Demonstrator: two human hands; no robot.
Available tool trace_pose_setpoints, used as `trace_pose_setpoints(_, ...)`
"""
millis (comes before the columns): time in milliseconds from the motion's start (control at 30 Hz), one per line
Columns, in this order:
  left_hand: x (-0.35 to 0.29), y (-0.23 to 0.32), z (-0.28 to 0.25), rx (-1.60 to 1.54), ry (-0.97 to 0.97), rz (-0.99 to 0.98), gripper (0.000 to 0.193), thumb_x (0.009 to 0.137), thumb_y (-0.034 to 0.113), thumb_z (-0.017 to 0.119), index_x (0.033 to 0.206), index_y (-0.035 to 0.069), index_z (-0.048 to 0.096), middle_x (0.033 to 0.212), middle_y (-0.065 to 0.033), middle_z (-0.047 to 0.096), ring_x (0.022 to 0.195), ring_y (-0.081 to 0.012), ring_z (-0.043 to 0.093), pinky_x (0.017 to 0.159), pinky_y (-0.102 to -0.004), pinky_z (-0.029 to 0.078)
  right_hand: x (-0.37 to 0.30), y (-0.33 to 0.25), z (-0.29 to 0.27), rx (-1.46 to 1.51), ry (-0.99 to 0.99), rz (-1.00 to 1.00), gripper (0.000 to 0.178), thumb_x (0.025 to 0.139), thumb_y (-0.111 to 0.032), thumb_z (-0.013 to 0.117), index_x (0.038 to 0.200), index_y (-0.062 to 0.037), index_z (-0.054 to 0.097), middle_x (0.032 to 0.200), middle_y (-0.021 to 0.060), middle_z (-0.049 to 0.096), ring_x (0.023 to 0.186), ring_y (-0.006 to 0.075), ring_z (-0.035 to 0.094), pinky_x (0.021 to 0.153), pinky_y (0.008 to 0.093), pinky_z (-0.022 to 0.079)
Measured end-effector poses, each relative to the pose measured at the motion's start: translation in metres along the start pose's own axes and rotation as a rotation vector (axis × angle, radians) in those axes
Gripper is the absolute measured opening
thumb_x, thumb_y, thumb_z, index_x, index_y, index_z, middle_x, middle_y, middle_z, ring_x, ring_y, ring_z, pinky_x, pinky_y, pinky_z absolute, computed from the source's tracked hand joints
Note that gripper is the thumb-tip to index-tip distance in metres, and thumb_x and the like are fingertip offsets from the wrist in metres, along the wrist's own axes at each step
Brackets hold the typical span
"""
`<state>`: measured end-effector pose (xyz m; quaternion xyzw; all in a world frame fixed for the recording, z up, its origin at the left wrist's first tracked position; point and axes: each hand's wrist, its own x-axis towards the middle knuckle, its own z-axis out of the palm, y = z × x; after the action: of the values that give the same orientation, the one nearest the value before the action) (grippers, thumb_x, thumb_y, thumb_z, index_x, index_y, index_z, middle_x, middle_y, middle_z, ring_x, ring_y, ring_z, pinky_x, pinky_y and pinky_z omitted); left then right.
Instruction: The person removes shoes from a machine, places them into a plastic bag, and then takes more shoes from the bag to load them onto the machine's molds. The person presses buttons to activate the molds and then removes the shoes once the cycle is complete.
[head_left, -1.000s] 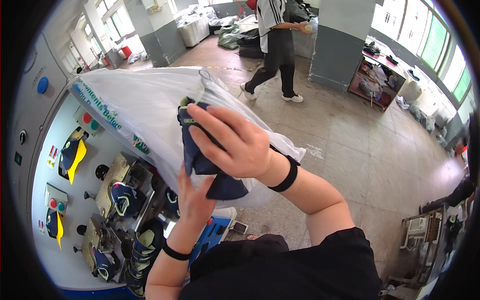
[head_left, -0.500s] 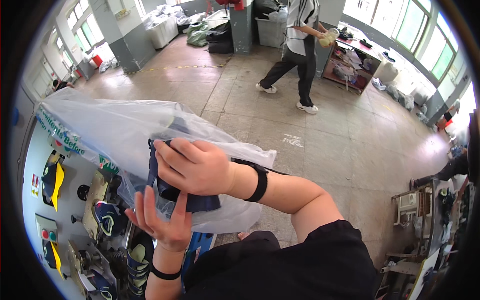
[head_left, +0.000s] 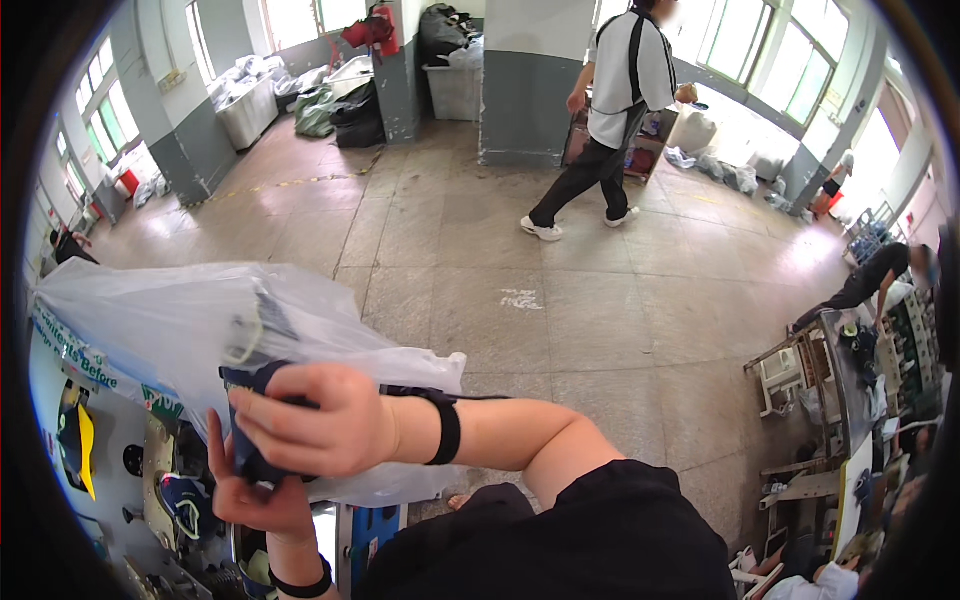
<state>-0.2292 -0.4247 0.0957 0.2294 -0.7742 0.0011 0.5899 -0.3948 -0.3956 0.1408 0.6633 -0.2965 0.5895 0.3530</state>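
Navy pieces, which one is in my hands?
The held piece, in your right hand with your left hand at its lower end. The other piece, lower left, touches neither hand; a blurred shape shows through the bag.

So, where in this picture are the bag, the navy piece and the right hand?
Bag (head_left: 318, 320): head view, on its pale upper film.
Navy piece (head_left: 250, 460): head view, on its lower part, between the hands.
Right hand (head_left: 328, 425): head view, on its back.

Windows (head_left: 722, 42) are brightening the far side.
A grey-and-white pillar (head_left: 522, 105) is rising from the tiled floor (head_left: 450, 250), which is catching pale glare.
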Motion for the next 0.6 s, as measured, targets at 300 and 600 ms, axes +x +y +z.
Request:
trace_pose_setpoints(300,-0.006,-0.005,-0.007,-0.091,-0.118,-0.325,0.08,0.079,0.021,0.075,0.143,-0.004,0.034,0.132,-0.0207,0.055,0.109,-0.0265,0.063,0.091,-0.0377,0.05,-0.012,-0.012,-0.004,0.072,-0.003,0.001,0.018,0.067,-0.01,0.065,0.084,-0.0045,0.065,0.104,0.006,0.065,0.087,0.023,0.061,0.057,0.0277,0.049)
trace_pose_setpoints(600,-0.043,-0.062,-0.055,0.187,0.065,-0.458,0.024,0.088,0.003,0.062,0.107,-0.012,0.063,0.102,-0.0165,0.069,0.087,-0.0214,0.065,0.076,-0.0361,0.052,-0.078,-0.017,-0.004,0.622,-0.428,0.547,0.038,0.081,-0.003,0.053,0.119,-0.0005,0.054,0.122,0.0166,0.056,0.1,0.0318,0.061,0.079,0.0397,0.052)
